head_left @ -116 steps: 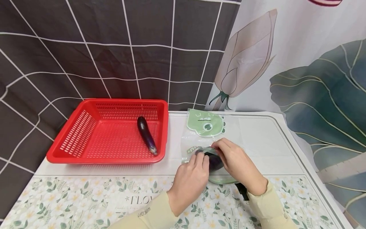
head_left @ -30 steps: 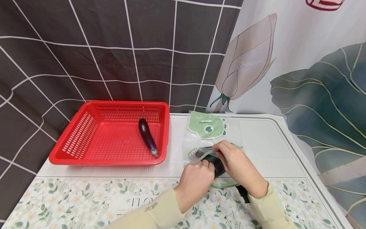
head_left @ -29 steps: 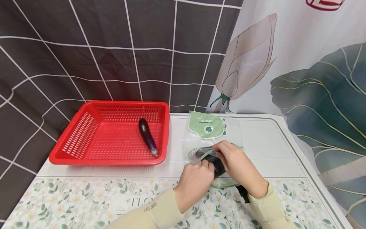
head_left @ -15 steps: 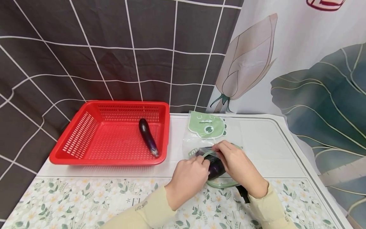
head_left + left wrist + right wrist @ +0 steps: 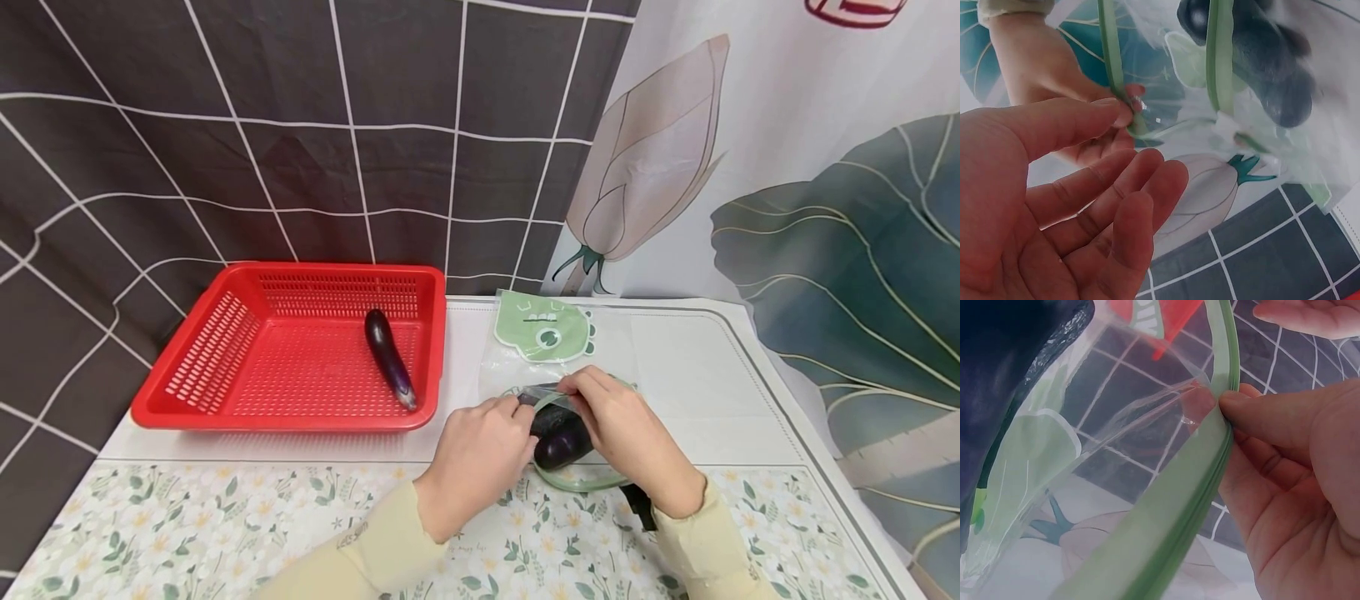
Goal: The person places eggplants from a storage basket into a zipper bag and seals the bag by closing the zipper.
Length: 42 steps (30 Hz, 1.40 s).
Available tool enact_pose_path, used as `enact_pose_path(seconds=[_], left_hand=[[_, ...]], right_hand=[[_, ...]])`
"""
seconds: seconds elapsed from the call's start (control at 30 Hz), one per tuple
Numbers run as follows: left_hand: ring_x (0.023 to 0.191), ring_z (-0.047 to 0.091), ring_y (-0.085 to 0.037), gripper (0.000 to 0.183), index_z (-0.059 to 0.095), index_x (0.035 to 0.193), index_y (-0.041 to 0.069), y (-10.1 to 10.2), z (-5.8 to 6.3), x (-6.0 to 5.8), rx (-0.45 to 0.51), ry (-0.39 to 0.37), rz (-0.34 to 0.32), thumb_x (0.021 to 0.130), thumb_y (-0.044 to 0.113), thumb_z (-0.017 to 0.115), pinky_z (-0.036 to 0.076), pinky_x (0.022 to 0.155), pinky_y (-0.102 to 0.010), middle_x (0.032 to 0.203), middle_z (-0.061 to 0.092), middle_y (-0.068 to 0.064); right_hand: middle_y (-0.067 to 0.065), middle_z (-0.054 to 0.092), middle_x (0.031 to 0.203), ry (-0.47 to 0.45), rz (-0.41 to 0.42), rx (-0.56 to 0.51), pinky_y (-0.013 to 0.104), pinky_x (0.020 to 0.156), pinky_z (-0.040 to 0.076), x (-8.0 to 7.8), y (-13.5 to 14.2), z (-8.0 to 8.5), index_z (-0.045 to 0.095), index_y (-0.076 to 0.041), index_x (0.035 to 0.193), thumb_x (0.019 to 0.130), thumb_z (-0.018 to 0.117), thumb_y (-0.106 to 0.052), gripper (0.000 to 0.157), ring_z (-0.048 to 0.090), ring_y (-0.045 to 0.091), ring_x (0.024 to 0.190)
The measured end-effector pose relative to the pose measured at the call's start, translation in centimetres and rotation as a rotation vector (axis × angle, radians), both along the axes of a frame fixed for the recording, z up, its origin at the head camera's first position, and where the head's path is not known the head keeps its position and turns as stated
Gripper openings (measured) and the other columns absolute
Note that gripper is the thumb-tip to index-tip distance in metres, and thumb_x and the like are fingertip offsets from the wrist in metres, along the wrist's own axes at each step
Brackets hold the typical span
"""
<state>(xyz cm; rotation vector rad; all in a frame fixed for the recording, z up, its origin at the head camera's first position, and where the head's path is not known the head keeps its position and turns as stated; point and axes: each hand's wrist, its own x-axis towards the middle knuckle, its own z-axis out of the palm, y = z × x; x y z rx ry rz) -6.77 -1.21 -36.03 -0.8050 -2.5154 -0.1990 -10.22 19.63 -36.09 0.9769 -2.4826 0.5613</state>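
Note:
A clear zip bag (image 5: 543,329) with a green cartoon print lies on the table, its green-edged mouth facing me. Inside are dark vegetables (image 5: 1279,81); the glossy purple end of an eggplant (image 5: 562,443) shows at the mouth. My right hand (image 5: 626,433) pinches the green zip strip (image 5: 1179,494) between thumb and fingers, holding that edge up. At the left of the mouth is my left hand (image 5: 480,450). Its thumb and fingers stand apart with nothing between them in the left wrist view, near the strip's other side.
A red plastic basket (image 5: 285,419) stands to the left with one eggplant (image 5: 388,360) in it. Behind the table hang a dark grid-patterned cloth (image 5: 300,167) and a flower-printed curtain (image 5: 832,250). A floral mat (image 5: 187,517) covers the table's front.
My left hand has drawn back to the left from the bag's mouth, where its fingers were over the eggplant. More of the eggplant's end now shows. My right hand has kept its pinch.

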Motion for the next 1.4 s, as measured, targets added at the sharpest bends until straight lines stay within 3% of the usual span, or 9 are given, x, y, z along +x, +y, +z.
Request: enact_pose_path(seconds=[0.53, 1.0, 1.4], left_hand=[[0.066, 0.067, -0.016, 0.021, 0.075, 0.097, 0.012, -2.3, 1.5, -0.9, 0.066, -0.059, 0.034, 0.085, 0.029, 0.079, 0.050, 0.046, -0.030, 0.081, 0.068, -0.001], [0.066, 0.069, -0.020, 0.025, 0.077, 0.103, 0.010, -4.2, 2.4, -1.7, 0.127, -0.077, 0.111, 0.083, 0.025, 0.081, 0.051, 0.046, -0.032, 0.084, 0.072, -0.003], [0.064, 0.069, -0.026, 0.029, 0.077, 0.104, 0.010, -5.4, 2.8, -2.4, 0.124, -0.112, 0.172, 0.082, 0.028, 0.083, 0.051, 0.046, -0.036, 0.086, 0.072, -0.007]], right_hand=[[0.004, 0.067, 0.098, 0.008, 0.016, 0.002, 0.035, 0.073, 0.057, 0.0, 0.0, -0.1, 0.065, -0.004, 0.101, 0.087, 0.068, 0.010, 0.020, 0.067, 0.018, 0.087], [0.004, 0.067, 0.098, 0.001, 0.022, 0.000, 0.036, 0.074, 0.057, 0.0, 0.0, 0.0, 0.065, -0.004, 0.100, 0.086, 0.068, 0.010, 0.020, 0.067, 0.018, 0.087], [0.004, 0.067, 0.098, -0.007, 0.010, 0.009, 0.035, 0.074, 0.057, 0.0, 0.0, 0.0, 0.065, -0.004, 0.101, 0.086, 0.068, 0.010, 0.020, 0.067, 0.018, 0.087]])
